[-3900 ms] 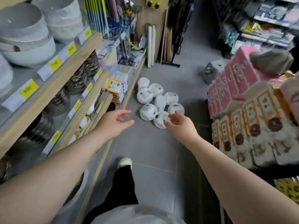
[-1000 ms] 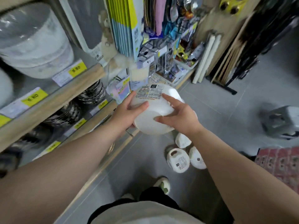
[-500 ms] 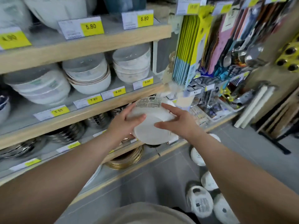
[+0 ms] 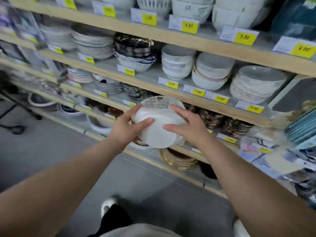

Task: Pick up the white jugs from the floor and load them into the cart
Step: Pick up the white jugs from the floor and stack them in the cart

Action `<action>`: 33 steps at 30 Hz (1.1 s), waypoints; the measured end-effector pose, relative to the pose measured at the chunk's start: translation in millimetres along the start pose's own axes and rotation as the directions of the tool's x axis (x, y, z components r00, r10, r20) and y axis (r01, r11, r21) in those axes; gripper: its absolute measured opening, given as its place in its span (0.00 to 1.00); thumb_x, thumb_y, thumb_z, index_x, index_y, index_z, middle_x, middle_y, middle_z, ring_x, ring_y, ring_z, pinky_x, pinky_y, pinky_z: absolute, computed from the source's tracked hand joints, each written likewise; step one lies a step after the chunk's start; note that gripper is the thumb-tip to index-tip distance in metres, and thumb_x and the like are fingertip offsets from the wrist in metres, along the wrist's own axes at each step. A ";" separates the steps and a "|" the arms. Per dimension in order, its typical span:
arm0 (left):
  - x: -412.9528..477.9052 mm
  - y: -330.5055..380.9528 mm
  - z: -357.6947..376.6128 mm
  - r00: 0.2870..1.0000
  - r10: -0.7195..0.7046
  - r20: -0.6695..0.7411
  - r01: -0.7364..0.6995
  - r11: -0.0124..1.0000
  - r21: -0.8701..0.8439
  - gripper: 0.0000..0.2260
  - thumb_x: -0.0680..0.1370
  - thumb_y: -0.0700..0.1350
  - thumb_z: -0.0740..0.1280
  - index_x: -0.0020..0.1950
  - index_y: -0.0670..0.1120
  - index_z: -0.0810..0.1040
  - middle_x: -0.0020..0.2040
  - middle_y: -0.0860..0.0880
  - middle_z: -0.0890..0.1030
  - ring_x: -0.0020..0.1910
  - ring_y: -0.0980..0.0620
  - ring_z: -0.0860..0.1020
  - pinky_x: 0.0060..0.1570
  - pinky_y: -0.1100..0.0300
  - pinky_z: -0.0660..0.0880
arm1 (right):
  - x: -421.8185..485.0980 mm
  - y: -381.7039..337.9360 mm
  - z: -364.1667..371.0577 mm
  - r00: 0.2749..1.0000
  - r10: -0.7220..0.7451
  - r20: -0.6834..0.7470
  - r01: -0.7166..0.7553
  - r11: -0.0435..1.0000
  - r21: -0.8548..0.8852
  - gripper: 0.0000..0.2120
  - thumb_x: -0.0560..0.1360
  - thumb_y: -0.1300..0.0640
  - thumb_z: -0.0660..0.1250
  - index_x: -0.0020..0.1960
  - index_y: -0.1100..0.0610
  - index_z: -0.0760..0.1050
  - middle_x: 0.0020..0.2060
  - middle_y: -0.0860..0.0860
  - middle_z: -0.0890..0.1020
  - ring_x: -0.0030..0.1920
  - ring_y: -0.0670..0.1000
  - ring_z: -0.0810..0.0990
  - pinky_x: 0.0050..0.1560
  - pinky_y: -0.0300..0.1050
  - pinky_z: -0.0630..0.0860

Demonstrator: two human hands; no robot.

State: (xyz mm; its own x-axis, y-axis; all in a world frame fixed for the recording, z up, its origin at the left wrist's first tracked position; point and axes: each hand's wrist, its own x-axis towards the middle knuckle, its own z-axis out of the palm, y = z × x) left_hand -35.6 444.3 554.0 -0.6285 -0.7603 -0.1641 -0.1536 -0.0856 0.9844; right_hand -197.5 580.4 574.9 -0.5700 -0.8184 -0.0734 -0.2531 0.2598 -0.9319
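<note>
Both hands hold one white jug in front of the shelves.

The jug (image 4: 158,134) is up in the air at mid-frame, lying on its side with a round end toward the camera and a printed label (image 4: 158,102) on its upper face. The left hand (image 4: 125,131) grips its left side, thumb across the near face and fingers curled over the top. The right hand (image 4: 188,129) grips the right side the same way, thumb on the near face. The jug is well above the floor (image 4: 51,147) and touches only the hands. Behind it run wooden shelves (image 4: 171,38) stacked with bowls (image 4: 210,72) and plates (image 4: 93,43), with yellow price tags (image 4: 244,37) along their edges. Below, a white shoe (image 4: 106,205) stands on the grey floor. The left of the frame is blurred.
</note>
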 end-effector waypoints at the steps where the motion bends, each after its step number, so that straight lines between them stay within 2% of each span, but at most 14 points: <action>1: -7.6 -1.4 -21.2 0.999 -0.006 -0.050 0.006 1.000 -0.002 0.36 0.61 0.59 0.80 0.68 0.61 0.73 0.61 0.54 0.79 0.56 0.50 0.80 0.41 0.52 0.82 | 6.6 -8.1 18.5 0.999 -0.017 0.048 0.017 1.000 -0.010 0.36 0.63 0.52 0.81 0.67 0.41 0.73 0.59 0.38 0.75 0.57 0.39 0.76 0.47 0.22 0.68; 4: -22.5 -2.8 -90.3 0.985 -0.006 -0.175 0.003 1.000 -0.018 0.34 0.62 0.60 0.79 0.67 0.63 0.74 0.60 0.54 0.80 0.54 0.50 0.81 0.41 0.50 0.83 | 28.6 -39.0 81.6 0.982 -0.081 0.168 0.090 0.995 -0.044 0.36 0.62 0.52 0.82 0.67 0.42 0.74 0.60 0.39 0.76 0.58 0.39 0.76 0.57 0.29 0.70; 6: -27.9 0.1 -139.8 0.968 -0.003 -0.251 -0.009 0.999 -0.045 0.29 0.65 0.56 0.80 0.63 0.63 0.75 0.59 0.54 0.81 0.53 0.52 0.82 0.40 0.52 0.83 | 44.5 -64.7 127.5 0.966 -0.123 0.228 0.133 0.991 -0.028 0.36 0.62 0.53 0.81 0.67 0.44 0.74 0.60 0.40 0.77 0.55 0.38 0.77 0.62 0.35 0.72; 9: -34.4 4.0 -221.1 0.932 -0.005 -0.363 -0.022 0.997 -0.073 0.31 0.66 0.54 0.79 0.67 0.62 0.73 0.61 0.53 0.79 0.54 0.52 0.81 0.41 0.51 0.83 | 66.2 -108.5 202.6 0.925 -0.172 0.338 0.186 0.983 -0.009 0.35 0.64 0.55 0.80 0.68 0.44 0.73 0.58 0.38 0.76 0.50 0.34 0.77 0.56 0.32 0.71; 12: -42.9 7.2 -308.2 0.892 0.016 -0.451 -0.030 0.999 -0.024 0.32 0.61 0.60 0.80 0.63 0.65 0.75 0.62 0.53 0.79 0.56 0.50 0.81 0.43 0.47 0.83 | 88.2 -148.7 286.3 0.876 -0.240 0.418 0.249 0.968 0.034 0.35 0.65 0.56 0.80 0.69 0.48 0.73 0.62 0.41 0.76 0.56 0.40 0.77 0.56 0.30 0.70; 16: -58.1 8.1 -414.4 0.801 0.032 -0.597 -0.042 0.999 -0.004 0.30 0.56 0.63 0.79 0.57 0.68 0.77 0.58 0.54 0.82 0.53 0.50 0.82 0.41 0.44 0.82 | 109.6 -199.2 398.2 0.799 -0.287 0.528 0.298 0.952 0.067 0.35 0.64 0.53 0.81 0.69 0.46 0.73 0.63 0.40 0.75 0.58 0.40 0.76 0.53 0.27 0.69; 21: -74.9 10.4 -523.2 0.683 0.028 -0.730 -0.067 0.997 -0.024 0.31 0.55 0.64 0.81 0.57 0.67 0.78 0.58 0.55 0.82 0.54 0.50 0.82 0.43 0.42 0.82 | 130.6 -253.9 518.6 0.712 -0.329 0.621 0.334 0.936 0.113 0.35 0.65 0.54 0.80 0.70 0.48 0.72 0.60 0.40 0.74 0.59 0.42 0.75 0.64 0.38 0.71; 25: -73.4 7.8 -590.3 0.594 0.002 -0.804 -0.095 0.993 -0.068 0.27 0.57 0.61 0.81 0.53 0.70 0.76 0.57 0.55 0.82 0.54 0.52 0.82 0.45 0.42 0.82 | 158.1 -286.7 601.9 0.622 -0.356 0.697 0.365 0.920 0.144 0.36 0.64 0.53 0.80 0.70 0.48 0.72 0.65 0.44 0.75 0.61 0.43 0.76 0.65 0.40 0.71; 29: -49.0 2.4 -660.5 0.505 -0.004 -0.863 -0.118 0.990 -0.074 0.33 0.61 0.56 0.80 0.66 0.60 0.74 0.60 0.53 0.81 0.55 0.52 0.81 0.44 0.46 0.83 | 204.8 -315.8 687.1 0.538 -0.390 0.747 0.409 0.896 0.173 0.37 0.62 0.51 0.81 0.69 0.46 0.74 0.66 0.46 0.76 0.62 0.45 0.77 0.67 0.45 0.72; 33: -10.0 0.4 -741.6 0.420 -0.007 -0.908 -0.113 0.992 -0.060 0.35 0.63 0.56 0.80 0.69 0.57 0.74 0.61 0.52 0.80 0.56 0.51 0.81 0.44 0.46 0.83 | 261.5 -352.6 768.7 0.448 -0.418 0.791 0.423 0.878 0.224 0.36 0.62 0.52 0.81 0.68 0.46 0.74 0.64 0.44 0.77 0.61 0.45 0.77 0.67 0.46 0.72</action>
State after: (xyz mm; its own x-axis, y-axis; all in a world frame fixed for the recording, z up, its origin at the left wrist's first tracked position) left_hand 536.1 -25.6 602.7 0.4292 -0.9030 -0.0188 -0.0352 -0.0376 0.9987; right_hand 343.6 -119.3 611.2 0.4684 -0.8803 0.0756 -0.2883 -0.2331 -0.9287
